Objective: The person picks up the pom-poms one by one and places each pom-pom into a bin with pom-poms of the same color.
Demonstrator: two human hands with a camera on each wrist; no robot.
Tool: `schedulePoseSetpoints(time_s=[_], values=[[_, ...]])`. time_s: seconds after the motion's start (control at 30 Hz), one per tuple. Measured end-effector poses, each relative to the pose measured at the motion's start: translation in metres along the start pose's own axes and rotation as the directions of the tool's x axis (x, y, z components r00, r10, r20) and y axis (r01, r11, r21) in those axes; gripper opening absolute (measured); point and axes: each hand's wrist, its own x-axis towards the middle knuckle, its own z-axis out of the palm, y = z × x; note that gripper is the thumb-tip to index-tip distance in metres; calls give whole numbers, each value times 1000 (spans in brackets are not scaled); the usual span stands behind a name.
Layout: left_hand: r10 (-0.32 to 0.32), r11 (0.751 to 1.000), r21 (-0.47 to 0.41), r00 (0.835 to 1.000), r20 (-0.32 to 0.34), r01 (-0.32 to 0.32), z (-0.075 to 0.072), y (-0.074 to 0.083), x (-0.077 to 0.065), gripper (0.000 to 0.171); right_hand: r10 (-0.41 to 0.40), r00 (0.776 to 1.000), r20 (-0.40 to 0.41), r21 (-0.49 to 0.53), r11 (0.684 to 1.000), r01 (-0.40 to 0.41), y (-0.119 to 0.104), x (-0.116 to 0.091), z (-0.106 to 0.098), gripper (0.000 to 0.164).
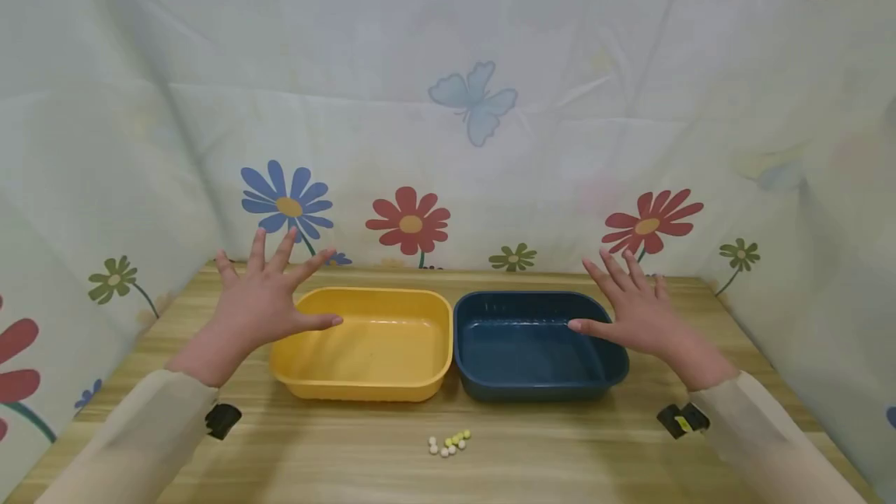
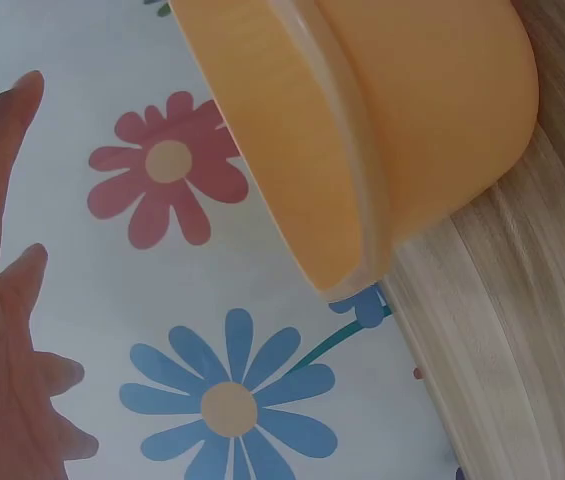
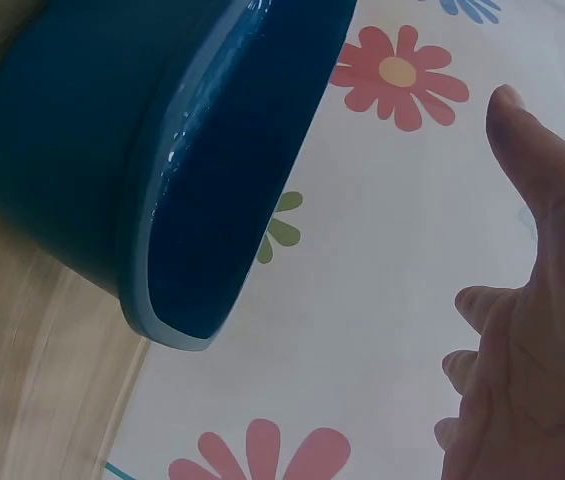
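My left hand [image 1: 261,298] is spread wide beside the left end of a yellow basin [image 1: 364,390], its thumb overlapping the basin in the head view. Likewise spread, my right hand [image 1: 640,309] is by the right end of a dark blue basin [image 1: 539,392]. Neither hand holds anything. Both basins stand side by side with nothing inside them. In front of them lies a small group of beads, some white [image 1: 444,453] and some yellow-green [image 1: 456,439]. The left wrist view shows the yellow basin's side [image 2: 442,110]; the right wrist view shows the blue basin's side [image 3: 72,140].
A wood-grain table [image 1: 336,457] carries everything. Behind and at both sides hangs a pale cloth [image 1: 350,99] printed with flowers and a butterfly. Each sleeve has a small black device at the cuff, on the left [image 1: 223,421] and on the right [image 1: 673,421].
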Motion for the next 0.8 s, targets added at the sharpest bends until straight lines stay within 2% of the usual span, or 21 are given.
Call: schedulePoseSetpoints(time_s=[0.5, 0.8], values=[[0, 1000, 3, 1000, 0, 0, 0, -1, -1, 105, -1, 1000, -22, 0, 1000, 1, -4, -2, -1, 106], [-17, 998, -53, 1000, 18, 18, 9, -4, -6, 101, -28, 997, -66, -20, 999, 26, -6, -9, 10, 94]])
